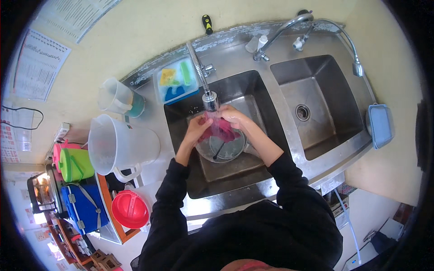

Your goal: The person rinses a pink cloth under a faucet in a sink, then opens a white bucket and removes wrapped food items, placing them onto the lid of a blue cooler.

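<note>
Both of my hands hold a pink cloth point(220, 129) under the running spray head of a flexible tap point(210, 100) in the left sink basin point(181, 118). My left hand point(199, 126) grips the cloth's left side and my right hand point(235, 116) grips its upper right. Beneath the cloth, on the basin floor, lies a round glass lid point(221, 151) with a dark knob.
A second, empty steel basin point(316, 97) lies to the right with its own taps point(289, 27). On the left counter stand two clear plastic jugs point(120, 144), a tray of sponges point(175, 81), a green container point(76, 165), a blue box point(83, 207) and a red lid point(130, 209).
</note>
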Demonstrator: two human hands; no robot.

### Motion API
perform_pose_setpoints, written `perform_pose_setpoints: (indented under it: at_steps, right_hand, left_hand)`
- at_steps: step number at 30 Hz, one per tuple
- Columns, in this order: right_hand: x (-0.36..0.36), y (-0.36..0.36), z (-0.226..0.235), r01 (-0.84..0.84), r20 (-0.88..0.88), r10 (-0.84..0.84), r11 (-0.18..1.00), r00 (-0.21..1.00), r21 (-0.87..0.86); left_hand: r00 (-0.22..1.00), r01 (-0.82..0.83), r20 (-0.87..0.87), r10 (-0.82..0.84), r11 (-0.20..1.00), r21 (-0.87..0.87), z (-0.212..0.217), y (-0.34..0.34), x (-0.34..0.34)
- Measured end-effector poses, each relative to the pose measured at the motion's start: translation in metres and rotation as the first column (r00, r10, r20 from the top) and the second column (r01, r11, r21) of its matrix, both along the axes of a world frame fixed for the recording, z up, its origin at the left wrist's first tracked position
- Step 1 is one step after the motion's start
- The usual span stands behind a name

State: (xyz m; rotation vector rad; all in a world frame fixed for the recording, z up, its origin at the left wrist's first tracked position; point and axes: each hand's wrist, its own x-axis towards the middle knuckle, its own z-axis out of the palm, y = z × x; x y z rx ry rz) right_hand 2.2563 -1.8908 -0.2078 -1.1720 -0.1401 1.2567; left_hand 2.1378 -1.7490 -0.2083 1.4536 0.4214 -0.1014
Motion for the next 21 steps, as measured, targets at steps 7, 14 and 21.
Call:
perform_pose_setpoints:
  at_steps: [7,14,21]
  right_hand:
    - [-0.035,-0.041,0.026,0.055,0.015,-0.064,0.945,0.998,0.323]
    - [-0.06,-0.041,-0.035,0.256,0.966,-0.246,0.942,0.084,0.218]
    - [-0.063,-0.045,-0.088,-0.142,0.502,0.228,0.969,0.834,-0.204]
  left_hand:
    - [0.969,-0.236,0.058,0.239,0.971,-0.046,-0.017,-0.032,0.025]
    - [0.922,-0.378,-0.048,0.384,0.867,-0.325,-0.005,-0.034,0.034]
    - [0.78,-0.571,-0.141,0.609,0.602,-0.558,0.001,0.022,0.043]
